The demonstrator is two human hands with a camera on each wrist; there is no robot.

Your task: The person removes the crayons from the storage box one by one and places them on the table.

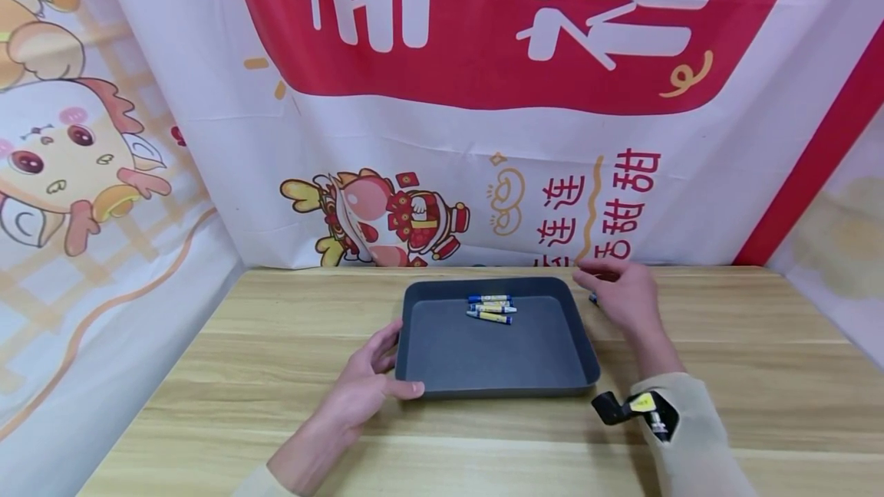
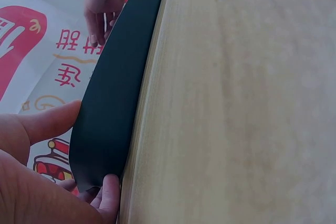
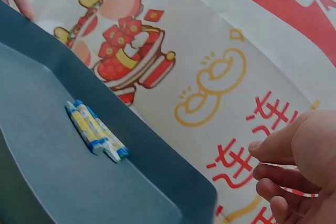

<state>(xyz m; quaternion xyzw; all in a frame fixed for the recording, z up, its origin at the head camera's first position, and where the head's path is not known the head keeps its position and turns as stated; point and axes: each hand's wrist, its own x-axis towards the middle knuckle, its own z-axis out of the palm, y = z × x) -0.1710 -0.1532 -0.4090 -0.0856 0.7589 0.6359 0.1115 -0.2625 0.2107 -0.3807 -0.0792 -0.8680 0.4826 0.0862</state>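
A dark grey rectangular tray point(image 1: 497, 392) lies on the wooden table. My left hand point(image 1: 373, 370) grips its near left corner, thumb at the rim and fingers around the side; the left wrist view shows the fingertips low on the tray's wall point(image 2: 113, 93). Several crayons point(image 1: 492, 309) in yellow and blue wrappers lie together inside, toward the far wall. Just beyond the tray's far right corner is my right hand point(image 1: 621, 294), its fingers loosely bent. In the right wrist view, nothing shows between those fingers point(image 3: 273, 150). A small blue-ended piece point(image 1: 593, 298) shows beside them, mostly hidden.
A printed cloth point(image 1: 442, 129) hangs along the table's far edge, and another cloth point(image 1: 103, 198) hangs on the left. The wooden tabletop point(image 1: 276, 343) extends around the tray. A black strap mount point(image 1: 631, 407) sits on the right sleeve.
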